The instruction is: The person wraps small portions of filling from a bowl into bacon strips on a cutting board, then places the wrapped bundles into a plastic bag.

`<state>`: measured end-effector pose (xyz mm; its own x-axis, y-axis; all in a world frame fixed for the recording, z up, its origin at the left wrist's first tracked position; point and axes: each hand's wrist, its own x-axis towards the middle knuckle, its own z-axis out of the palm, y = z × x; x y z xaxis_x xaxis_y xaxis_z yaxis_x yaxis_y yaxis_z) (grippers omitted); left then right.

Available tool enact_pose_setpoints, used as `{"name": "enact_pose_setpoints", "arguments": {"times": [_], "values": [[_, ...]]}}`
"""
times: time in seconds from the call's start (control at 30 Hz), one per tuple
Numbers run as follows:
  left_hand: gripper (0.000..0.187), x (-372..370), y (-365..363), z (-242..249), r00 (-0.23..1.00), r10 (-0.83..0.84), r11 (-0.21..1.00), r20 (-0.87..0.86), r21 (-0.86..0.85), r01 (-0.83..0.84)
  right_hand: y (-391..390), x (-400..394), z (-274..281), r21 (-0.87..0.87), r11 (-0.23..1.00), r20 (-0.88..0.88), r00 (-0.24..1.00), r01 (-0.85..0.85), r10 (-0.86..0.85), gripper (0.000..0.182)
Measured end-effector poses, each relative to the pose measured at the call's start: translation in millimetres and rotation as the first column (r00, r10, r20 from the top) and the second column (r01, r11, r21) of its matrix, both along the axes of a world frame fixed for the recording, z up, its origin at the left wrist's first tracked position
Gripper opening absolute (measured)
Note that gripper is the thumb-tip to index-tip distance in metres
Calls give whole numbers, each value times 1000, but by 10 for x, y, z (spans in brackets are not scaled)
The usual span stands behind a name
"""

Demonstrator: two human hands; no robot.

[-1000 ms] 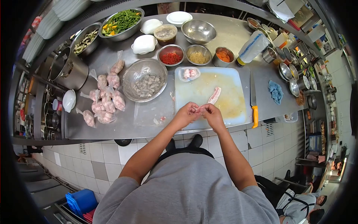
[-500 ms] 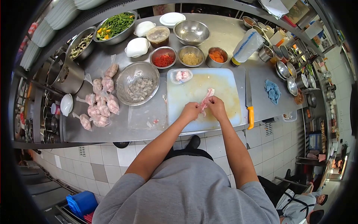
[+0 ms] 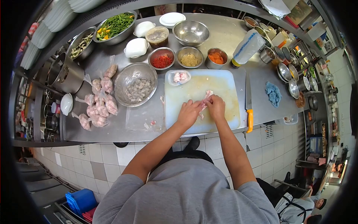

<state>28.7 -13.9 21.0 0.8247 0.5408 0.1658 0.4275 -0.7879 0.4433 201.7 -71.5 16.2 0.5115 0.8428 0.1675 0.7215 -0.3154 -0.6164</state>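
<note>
Over the white cutting board (image 3: 227, 87), a pale pink strip of raw meat (image 3: 209, 93) lies between my two hands. My left hand (image 3: 189, 113) has its fingertips closed on the strip's left side. From the right, my right hand (image 3: 216, 107) pinches the same strip near its middle; the fingers hide part of it. A small clear plastic tub (image 3: 172, 79) with rolled pieces of meat (image 3: 181, 77) stands at the board's upper left corner. To the right of the board lies a long knife with a yellow handle (image 3: 250, 120).
Left of the board are a steel bowl of raw peeled shrimp (image 3: 138, 89) and several knotted bags of meat (image 3: 100, 106). Behind it stand bowls of red strips (image 3: 162, 61), chopped garlic-like bits (image 3: 189, 59) and orange slices (image 3: 215, 58). A blue cloth (image 3: 273, 94) lies right. Another person (image 3: 294, 205) is behind.
My left hand has shifted slightly, its fingers now stretched further over the meat strip. The right hand keeps its pinch. The whole view has moved a little.
</note>
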Motion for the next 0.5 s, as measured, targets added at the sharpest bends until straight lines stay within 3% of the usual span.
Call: {"name": "enact_pose_setpoints", "arguments": {"times": [0.2, 0.27, 0.3, 0.37, 0.4, 0.5], "values": [[48, -194, -148, 20, 998, -42, 985, 43, 168, 35, -95, 99, -27, 97, 992, 132, 989, -79, 66, 18], [50, -248, -179, 12, 999, -40, 991, 32, 128, 36, -251, -38, 15, 39, 968, 245, 942, -247, 230, 39], [53, -268, -184, 5, 999, -44, 995, 21, 89, 42, -332, -100, -6, 36, 967, 245, 940, -252, 236, 39], [54, -306, -160, -28, 997, -58, 993, -45, 97, 62, -467, -165, -71, -213, 883, 323, 822, -419, 468, 56], [56, -316, -154, -23, 991, -72, 991, -114, 105, 84, -461, -140, -79, -216, 882, 324, 821, -419, 470, 56], [58, -342, -147, -2, 994, -81, 991, -78, 104, 89, -390, -49, -65, -273, 876, 294, 833, -397, 469, 60]]}}
